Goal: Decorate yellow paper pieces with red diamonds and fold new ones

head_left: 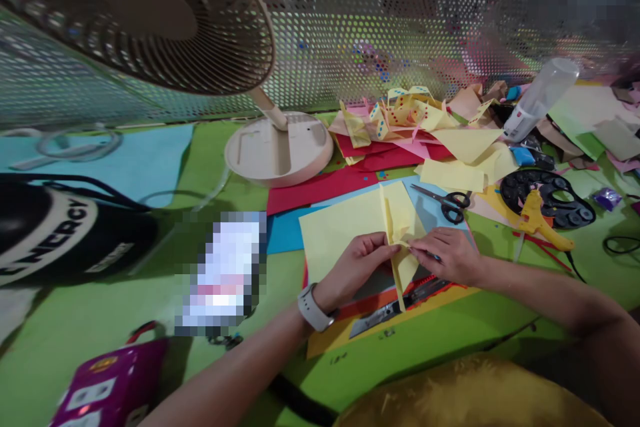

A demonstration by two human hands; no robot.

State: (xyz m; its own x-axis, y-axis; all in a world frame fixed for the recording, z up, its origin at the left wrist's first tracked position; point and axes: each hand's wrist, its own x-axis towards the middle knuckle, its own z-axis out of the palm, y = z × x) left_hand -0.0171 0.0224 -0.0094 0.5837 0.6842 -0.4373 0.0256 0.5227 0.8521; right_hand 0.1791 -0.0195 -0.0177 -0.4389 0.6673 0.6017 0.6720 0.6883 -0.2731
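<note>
A piece of folded yellow paper (393,213) stands up between my hands, with a crease running lengthwise and a small fold near its middle. My left hand (357,260), with a pale watch on the wrist, pinches its left edge between thumb and fingers. From the other side, my right hand (447,255) is closed with its fingertips at the fold; a thin dark pen-like stick (436,257) with a blue end shows between the fingers. Beneath lie a flat yellow sheet (325,233) and a cutter knife (373,319), partly hidden by the folded paper.
Black scissors (445,201) lie behind my right hand. Further right are a yellow glue gun (543,223) and a black palette (575,203). A fan (280,153), a phone (227,273) and a purple box (113,380) occupy the left. Paper scraps (415,110) pile up behind.
</note>
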